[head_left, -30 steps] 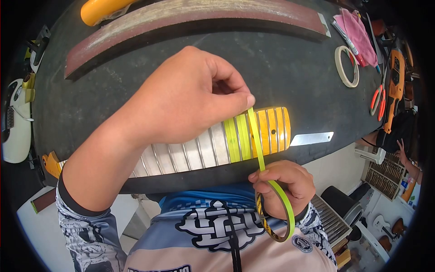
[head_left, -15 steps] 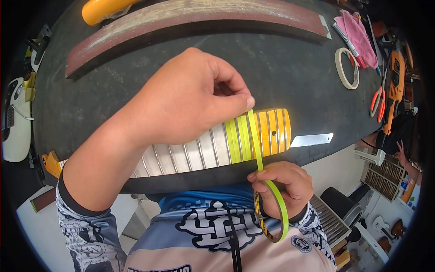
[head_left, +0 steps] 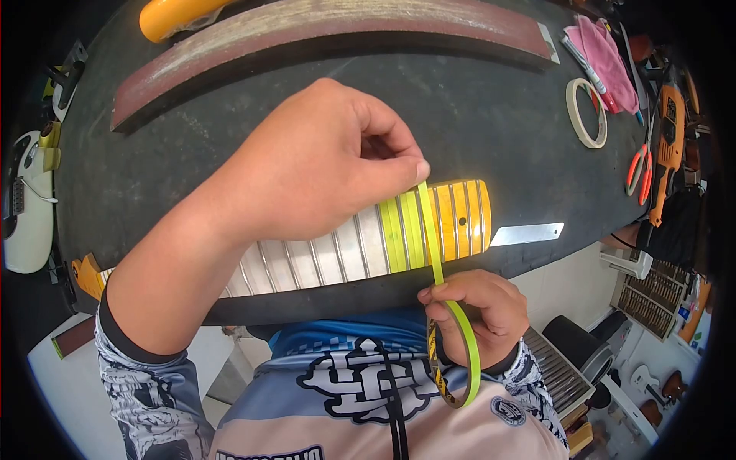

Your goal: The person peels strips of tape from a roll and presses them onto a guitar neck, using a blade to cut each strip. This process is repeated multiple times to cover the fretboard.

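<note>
Two hands share one strip of narrow fluorescent yellow-green tape (head_left: 434,245), drawn taut across the glossy amber guitar neck with metal frets (head_left: 360,249) that lies lengthwise along the near edge of the black padded workbench (head_left: 475,115). The left hand (head_left: 307,169) is the farther one: thumb and forefinger are closed in a pinch on the strip's free end at the neck's far edge. From there the strip runs straight toward the body, at right angles to the neck's long axis, to the right hand (head_left: 479,310), which sits just below the bench edge with its fingers curled shut around the thin yellow-green tape roll (head_left: 452,360). Several fret gaps left of the strip are already covered in the same tape; the amber gaps to its right are bare. A flat steel rule (head_left: 529,234) pokes out from the neck's end, near but apart. Well off to the right lie a cream masking-tape ring (head_left: 586,113), orange-handled scissors (head_left: 638,169) and a pink cloth (head_left: 606,54); a long maroon sanding beam (head_left: 330,31) lies across the far side. Nothing stands in the strip's path.
</note>
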Motion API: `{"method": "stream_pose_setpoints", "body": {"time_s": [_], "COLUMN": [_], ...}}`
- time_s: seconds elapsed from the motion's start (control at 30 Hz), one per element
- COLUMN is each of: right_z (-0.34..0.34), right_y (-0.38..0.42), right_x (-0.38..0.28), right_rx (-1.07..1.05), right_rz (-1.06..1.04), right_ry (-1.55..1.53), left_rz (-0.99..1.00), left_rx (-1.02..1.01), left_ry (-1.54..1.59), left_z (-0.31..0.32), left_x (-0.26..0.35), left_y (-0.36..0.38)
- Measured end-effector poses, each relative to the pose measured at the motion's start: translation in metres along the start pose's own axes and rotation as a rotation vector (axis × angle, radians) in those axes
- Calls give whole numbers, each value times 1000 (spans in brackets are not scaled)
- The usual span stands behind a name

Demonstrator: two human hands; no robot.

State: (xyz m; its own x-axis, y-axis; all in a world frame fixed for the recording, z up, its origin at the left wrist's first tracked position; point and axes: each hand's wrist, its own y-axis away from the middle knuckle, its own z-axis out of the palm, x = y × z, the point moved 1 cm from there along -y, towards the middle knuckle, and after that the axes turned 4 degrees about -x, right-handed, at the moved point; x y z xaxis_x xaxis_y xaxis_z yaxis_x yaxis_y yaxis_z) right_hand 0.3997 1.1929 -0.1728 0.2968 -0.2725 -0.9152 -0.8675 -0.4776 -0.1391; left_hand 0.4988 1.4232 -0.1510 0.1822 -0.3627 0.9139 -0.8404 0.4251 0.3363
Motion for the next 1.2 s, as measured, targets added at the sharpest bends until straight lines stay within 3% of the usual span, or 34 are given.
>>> {"method": "stream_pose_setpoints", "body": {"time_s": [1.2], "right_z": [0], "right_y": [-4], "right_x": [2], "right_rx": [-17], "right_rz": [-33], "right_ry": [12], "left_rz": [-24], "left_rx": [-6], "left_ry": [16], "left_z": [1], "left_x": [0], "left_y": [-1]}}
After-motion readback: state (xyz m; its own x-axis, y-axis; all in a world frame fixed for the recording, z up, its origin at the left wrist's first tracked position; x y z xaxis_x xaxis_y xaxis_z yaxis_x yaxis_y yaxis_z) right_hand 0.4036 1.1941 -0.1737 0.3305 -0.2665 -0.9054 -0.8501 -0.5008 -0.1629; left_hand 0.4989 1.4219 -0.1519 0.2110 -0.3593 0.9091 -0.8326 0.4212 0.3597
